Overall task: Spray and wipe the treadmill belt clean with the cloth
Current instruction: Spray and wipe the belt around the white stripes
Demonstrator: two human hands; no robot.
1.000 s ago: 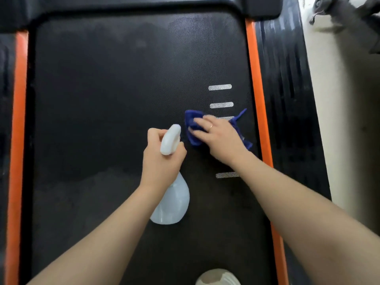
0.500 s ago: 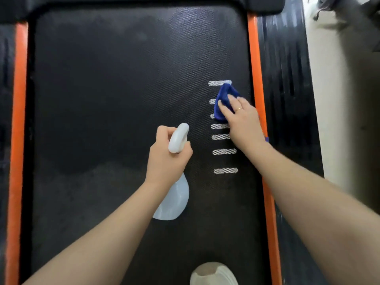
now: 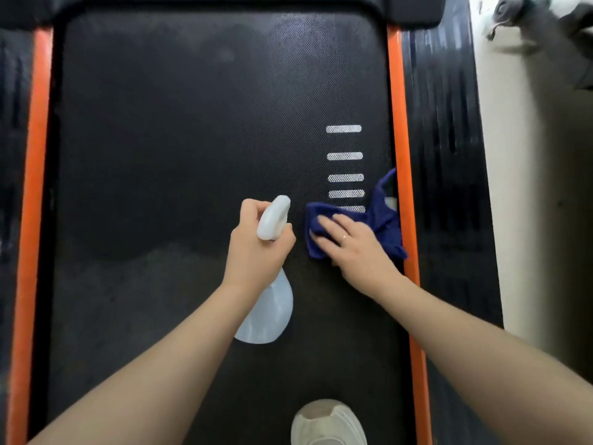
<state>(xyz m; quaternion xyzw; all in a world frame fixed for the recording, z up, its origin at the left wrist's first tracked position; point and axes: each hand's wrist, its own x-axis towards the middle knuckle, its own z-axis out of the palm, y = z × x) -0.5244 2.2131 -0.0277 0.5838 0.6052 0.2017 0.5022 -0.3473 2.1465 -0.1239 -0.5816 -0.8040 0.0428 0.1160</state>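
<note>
The black treadmill belt [image 3: 179, 149] fills the view, with several white stripe marks [image 3: 344, 155] on its right side. My left hand [image 3: 256, 252] grips a white spray bottle [image 3: 268, 313] by its neck, nozzle pointing away from me, above the middle of the belt. My right hand [image 3: 353, 242] presses flat on a dark blue cloth [image 3: 382, 220] spread on the belt near the right orange strip. The cloth covers the lowest stripe marks. The near part of the belt looks greyer than the far part.
Orange strips [image 3: 399, 123] run along both belt edges, with ribbed black side rails [image 3: 449, 155] outside them. A white shoe [image 3: 327, 422] stands on the belt at the bottom. Pale floor [image 3: 529, 187] lies to the right, with a grey object [image 3: 545, 24] at top right.
My right hand has dragged the cloth back toward me and to the left, from the upper stripe marks down to the lowest ones. The left hand with the bottle has barely moved.
</note>
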